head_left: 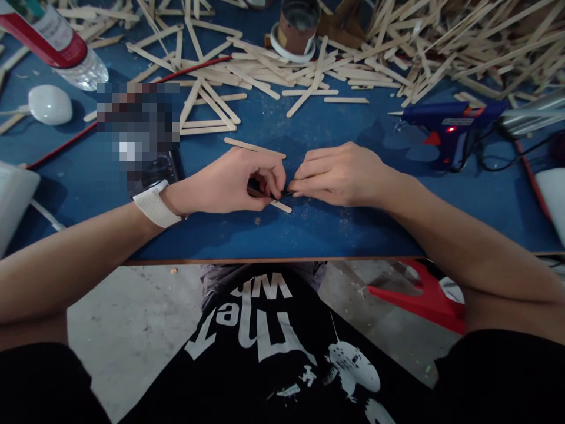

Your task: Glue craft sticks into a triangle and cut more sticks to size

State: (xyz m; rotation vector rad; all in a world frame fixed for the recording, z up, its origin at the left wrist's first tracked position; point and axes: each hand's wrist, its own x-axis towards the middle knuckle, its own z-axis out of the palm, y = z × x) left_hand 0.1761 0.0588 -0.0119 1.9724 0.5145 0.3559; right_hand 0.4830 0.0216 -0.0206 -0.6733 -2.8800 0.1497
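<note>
Shirt: black with white print, closest to your camera, below the table edge.
Table: blue top, dusted with pale crumbs just in front of your hands.
Left hand: your left hand rests on the table, a white band on its wrist; thumb and forefinger are curled in and pinch a wooden stick low against the surface.
Right hand: your right hand lies knuckles up, fingers pressed together and pointing left, their tips meeting the left fingertips at the stick.
Stick: its pale end pokes out below your left fingers; something small and dark sits where the two hands meet, too hidden to tell what.
Loose stick: another one lies just beyond your left knuckles.
Glue gun: blue, lying well to the right of your right hand, red light showing.
Stick heap: a large pile at the far right; glued stick triangles far centre.
Bottle: clear plastic, red label, far left.
</note>
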